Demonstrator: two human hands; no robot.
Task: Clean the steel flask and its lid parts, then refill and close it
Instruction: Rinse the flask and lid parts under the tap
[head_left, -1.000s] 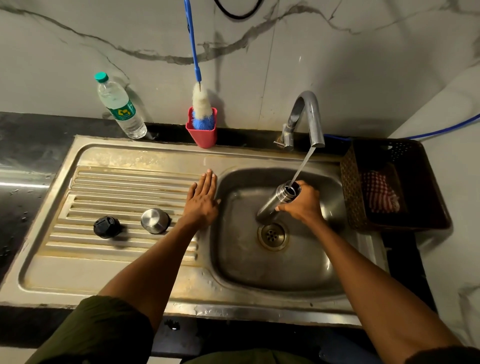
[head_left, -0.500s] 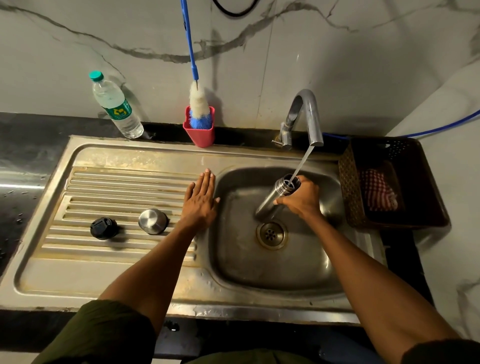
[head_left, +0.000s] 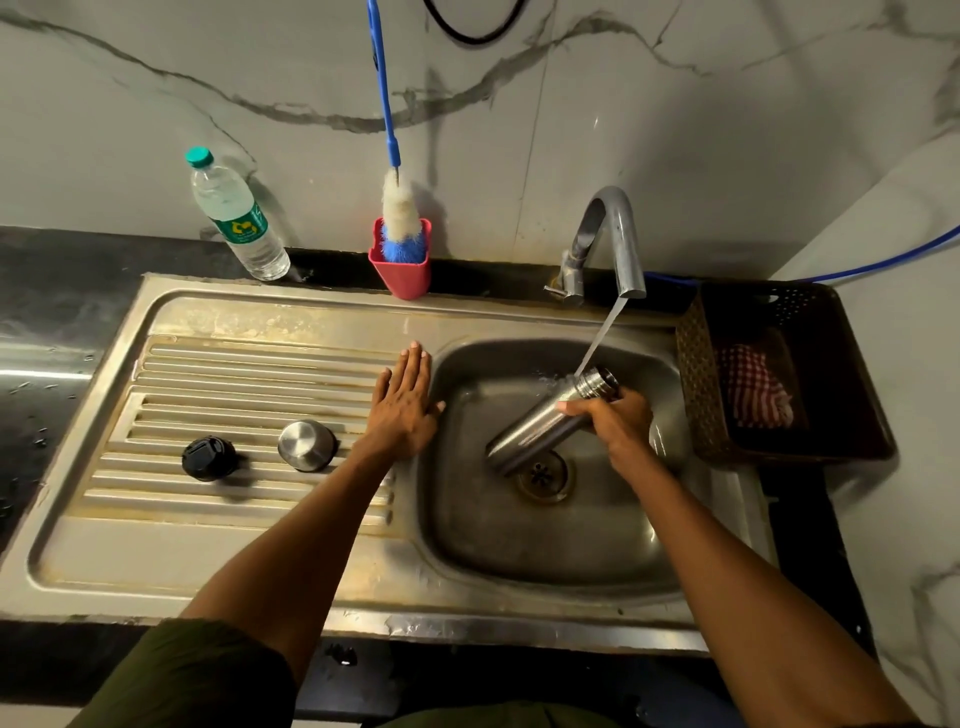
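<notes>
My right hand (head_left: 615, 423) grips the steel flask (head_left: 540, 423) near its threaded neck, holding it tilted over the sink basin (head_left: 545, 540), mouth up and to the right. Water from the tap (head_left: 618, 239) lands on the flask's neck. My left hand (head_left: 408, 405) lies flat, fingers together, on the rim between drainboard and basin, holding nothing. On the ribbed drainboard (head_left: 208, 519) sit the black inner lid (head_left: 209, 458) and the steel cap (head_left: 306, 445), side by side.
A plastic water bottle (head_left: 234, 218) stands at the back left. A red holder (head_left: 401, 267) with a blue-handled bottle brush (head_left: 397, 218) stands behind the drainboard. A dark basket (head_left: 779, 374) with a checked cloth sits right of the basin. The drain (head_left: 545, 475) lies under the flask.
My right hand has tipped the flask further over, so the stream now strikes its neck and outside instead of running into the mouth. My left hand has stayed put.
</notes>
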